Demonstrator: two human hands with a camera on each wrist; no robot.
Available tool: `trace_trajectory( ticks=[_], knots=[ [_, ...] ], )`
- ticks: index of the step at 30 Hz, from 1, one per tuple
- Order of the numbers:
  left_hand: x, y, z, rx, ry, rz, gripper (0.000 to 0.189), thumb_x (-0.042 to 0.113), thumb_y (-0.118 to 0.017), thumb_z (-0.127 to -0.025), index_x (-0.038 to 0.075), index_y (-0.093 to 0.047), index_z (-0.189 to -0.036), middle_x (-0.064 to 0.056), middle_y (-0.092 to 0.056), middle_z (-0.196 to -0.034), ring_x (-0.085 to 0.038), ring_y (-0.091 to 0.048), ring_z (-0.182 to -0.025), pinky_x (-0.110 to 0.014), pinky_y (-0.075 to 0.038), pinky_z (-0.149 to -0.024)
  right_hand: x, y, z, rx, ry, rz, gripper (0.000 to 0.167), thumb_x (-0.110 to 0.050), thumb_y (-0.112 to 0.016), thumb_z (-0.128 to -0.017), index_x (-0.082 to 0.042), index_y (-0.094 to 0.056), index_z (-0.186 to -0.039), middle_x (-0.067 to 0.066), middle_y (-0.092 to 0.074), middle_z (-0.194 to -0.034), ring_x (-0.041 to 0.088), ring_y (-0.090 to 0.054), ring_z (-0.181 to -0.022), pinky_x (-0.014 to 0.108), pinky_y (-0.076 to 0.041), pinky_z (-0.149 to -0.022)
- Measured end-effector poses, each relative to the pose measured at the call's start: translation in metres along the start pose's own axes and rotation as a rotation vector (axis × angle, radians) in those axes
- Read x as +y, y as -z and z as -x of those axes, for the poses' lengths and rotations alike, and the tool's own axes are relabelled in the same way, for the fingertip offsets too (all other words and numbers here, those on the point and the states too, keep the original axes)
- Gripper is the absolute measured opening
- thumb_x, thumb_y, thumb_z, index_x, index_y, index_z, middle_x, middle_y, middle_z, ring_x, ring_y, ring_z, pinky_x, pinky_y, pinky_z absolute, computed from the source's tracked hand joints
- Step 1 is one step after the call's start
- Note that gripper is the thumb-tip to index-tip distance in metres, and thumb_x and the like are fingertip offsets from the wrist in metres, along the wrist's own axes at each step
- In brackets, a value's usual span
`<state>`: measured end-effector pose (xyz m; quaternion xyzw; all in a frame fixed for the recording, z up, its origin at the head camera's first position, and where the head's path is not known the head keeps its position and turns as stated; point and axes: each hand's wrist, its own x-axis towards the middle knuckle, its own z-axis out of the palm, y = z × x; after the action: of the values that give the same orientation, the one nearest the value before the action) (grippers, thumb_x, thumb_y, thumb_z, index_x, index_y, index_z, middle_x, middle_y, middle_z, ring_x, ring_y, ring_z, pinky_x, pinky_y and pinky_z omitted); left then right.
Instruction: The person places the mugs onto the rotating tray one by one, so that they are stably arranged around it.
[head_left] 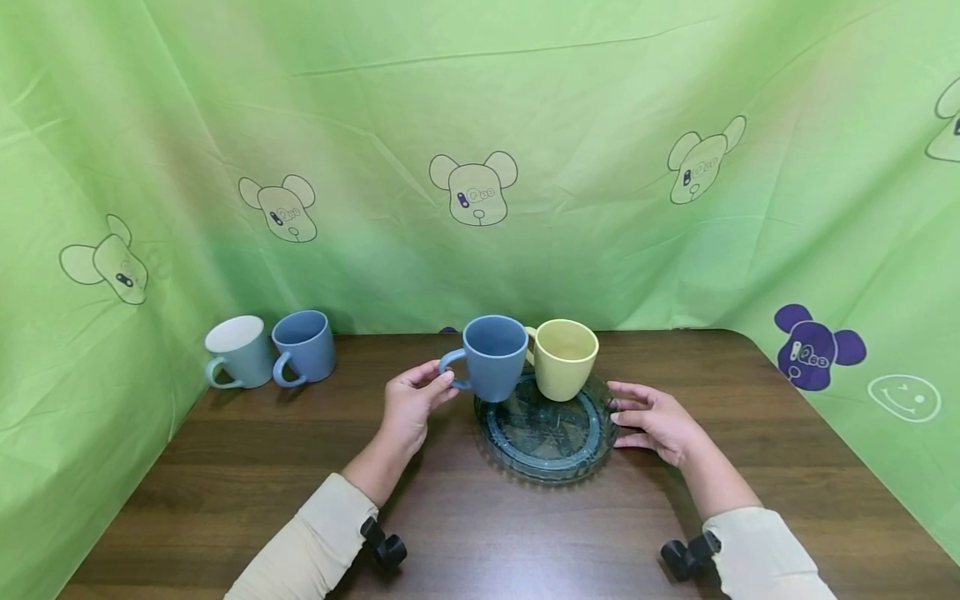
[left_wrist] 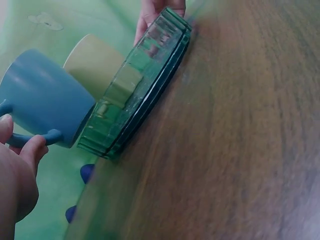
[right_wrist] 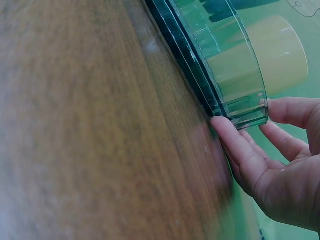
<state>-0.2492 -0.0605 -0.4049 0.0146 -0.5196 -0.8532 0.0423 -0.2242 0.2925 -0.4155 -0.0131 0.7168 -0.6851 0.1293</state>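
My left hand (head_left: pixel 408 404) pinches the handle of a blue mug (head_left: pixel 495 358) between thumb and fingers. The mug is upright, over the back left part of a round, ribbed, dark-tinted glass tray (head_left: pixel 555 475). In the left wrist view, the base of the blue mug (left_wrist: pixel 47 97) is right at the tray's rim. A yellow mug (head_left: pixel 566 362) stands on the tray beside it, its handle toward the blue mug. Against the tray's right side rests my right hand (head_left: pixel 656 425). In the right wrist view, its extended fingers (right_wrist: pixel 237 145) touch the glass wall and base.
At the back left of the brown wooden table (head_left: pixel 450 533) stand a pale teal mug (head_left: pixel 251 358) with a white inside and a second blue mug (head_left: pixel 309 346). A green cloth (head_left: pixel 570 250) with printed bear heads hangs behind the table and along its sides.
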Motion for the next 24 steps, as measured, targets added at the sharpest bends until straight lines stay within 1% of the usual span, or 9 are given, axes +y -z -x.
trace_trajectory(
  ticks=[5,10,15,20,24],
  knots=[
    [-0.006,-0.003,0.001,-0.002,0.003,0.007,0.027,-0.017,-0.065,-0.083,-0.019,-0.06,-0.109,-0.006,-0.065,-0.082,-0.015,-0.068,-0.072,-0.029,-0.061,-0.069,0.001,0.0,0.0,0.003,0.002,-0.001,0.066,0.004,-0.061,-0.09,0.009,-0.027,-0.147,0.029,-0.043,-0.135,0.015,-0.062,-0.095,0.041,-0.061,-0.073],
    [-0.01,-0.007,0.003,-0.018,0.003,-0.001,0.03,-0.018,-0.066,-0.082,-0.022,-0.058,-0.11,-0.007,-0.066,-0.082,-0.014,-0.068,-0.073,-0.031,-0.061,-0.071,0.001,0.0,0.0,-0.002,0.007,-0.002,0.066,0.004,-0.061,-0.091,0.009,-0.027,-0.147,0.03,-0.04,-0.137,0.015,-0.062,-0.096,0.042,-0.061,-0.074],
    [-0.018,-0.01,0.003,-0.039,0.015,-0.025,0.034,-0.018,-0.068,-0.081,-0.025,-0.056,-0.112,-0.008,-0.065,-0.083,-0.014,-0.068,-0.073,-0.032,-0.061,-0.071,0.002,0.0,0.0,-0.004,0.011,-0.003,0.066,0.004,-0.061,-0.091,0.009,-0.026,-0.147,0.033,-0.037,-0.139,0.015,-0.062,-0.097,0.042,-0.06,-0.076],
    [-0.025,-0.011,0.005,-0.06,0.018,-0.063,0.034,-0.017,-0.069,-0.08,-0.026,-0.056,-0.111,-0.007,-0.064,-0.082,-0.014,-0.068,-0.071,-0.031,-0.061,-0.07,0.003,0.001,0.0,-0.005,0.01,-0.011,0.066,0.004,-0.061,-0.091,0.008,-0.027,-0.147,0.032,-0.038,-0.139,0.015,-0.062,-0.097,0.043,-0.06,-0.076],
    [-0.028,-0.011,0.006,-0.061,0.0,-0.108,0.032,-0.016,-0.071,-0.079,-0.024,-0.06,-0.108,-0.007,-0.064,-0.081,-0.013,-0.067,-0.071,-0.031,-0.061,-0.071,0.003,0.001,0.0,-0.009,0.008,-0.021,0.065,0.004,-0.061,-0.091,0.006,-0.029,-0.148,0.03,-0.041,-0.136,0.016,-0.063,-0.096,0.044,-0.06,-0.077]
  ],
)
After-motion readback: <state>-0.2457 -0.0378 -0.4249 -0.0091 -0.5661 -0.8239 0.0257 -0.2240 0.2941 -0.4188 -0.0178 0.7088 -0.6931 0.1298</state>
